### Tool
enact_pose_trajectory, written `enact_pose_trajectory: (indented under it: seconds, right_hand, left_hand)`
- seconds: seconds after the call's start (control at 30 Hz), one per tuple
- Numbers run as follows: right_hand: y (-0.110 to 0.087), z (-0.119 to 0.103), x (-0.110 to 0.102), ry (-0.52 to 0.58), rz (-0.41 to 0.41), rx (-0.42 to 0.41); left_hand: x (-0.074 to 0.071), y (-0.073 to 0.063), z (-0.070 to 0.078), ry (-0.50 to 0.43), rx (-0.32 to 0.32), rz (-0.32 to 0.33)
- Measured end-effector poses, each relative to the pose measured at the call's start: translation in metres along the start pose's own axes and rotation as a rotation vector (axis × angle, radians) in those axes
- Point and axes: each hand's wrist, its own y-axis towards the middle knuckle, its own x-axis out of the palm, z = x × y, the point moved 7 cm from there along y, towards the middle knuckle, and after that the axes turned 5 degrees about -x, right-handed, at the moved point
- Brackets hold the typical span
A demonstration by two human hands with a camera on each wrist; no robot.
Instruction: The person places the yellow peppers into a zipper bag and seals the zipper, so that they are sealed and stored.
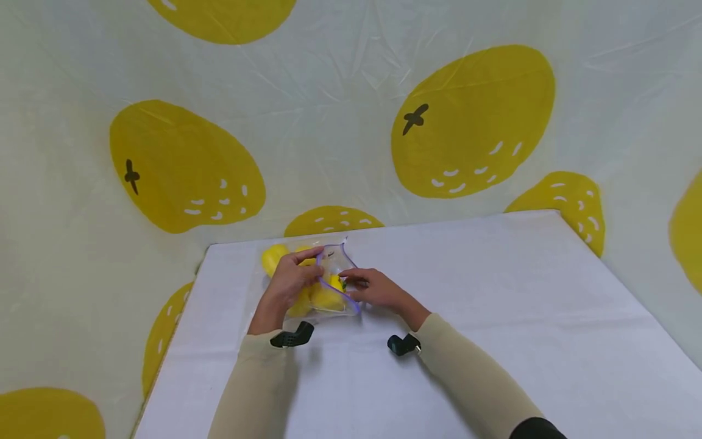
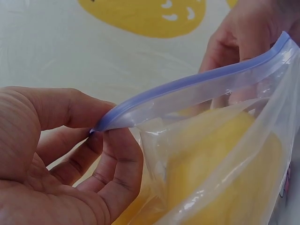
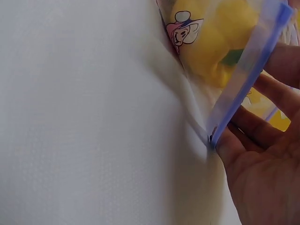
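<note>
A clear zip bag point(image 1: 334, 259) with a purple-blue zip edge lies on the table with its mouth to the right. Inside are several yellow pieces; one lobed yellow piece point(image 3: 218, 42) near the mouth has a green part and looks like a bell pepper. My left hand point(image 1: 290, 277) pinches the zip edge point(image 2: 187, 85) between thumb and fingers, lifting that side. At the mouth is my right hand point(image 1: 384, 289), fingers spread and reaching into the opening beside the green-topped piece. In the right wrist view, its fingers point(image 3: 262, 126) lie against the zip edge, fingertips partly hidden.
A white cloth covers the table point(image 1: 493, 317). Behind it hangs a pale sheet point(image 1: 329, 122) printed with big yellow fruit. A cartoon figure point(image 3: 184, 32) is printed on the bag. Dark wrist cameras point(image 1: 403, 345) sit on both beige sleeves.
</note>
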Motion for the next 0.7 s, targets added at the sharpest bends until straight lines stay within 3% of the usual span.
enact_pose_trajectory:
  seconds: [0.13,0.4,0.7]
  right_hand:
    - [-0.001,0.000,0.001,0.005,0.032,0.019]
    - [0.002,-0.009,0.010,-0.174,0.059,0.034]
    - [0.000,-0.011,0.016,-0.157,0.038,0.095]
  left_hand:
    - [0.000,0.001,-0.001,0.004,-0.006,0.000]
    - [-0.001,-0.001,-0.003,0.011,-0.023,0.002]
    - [0.002,0.000,-0.006,0.032,-0.009,-0.001]
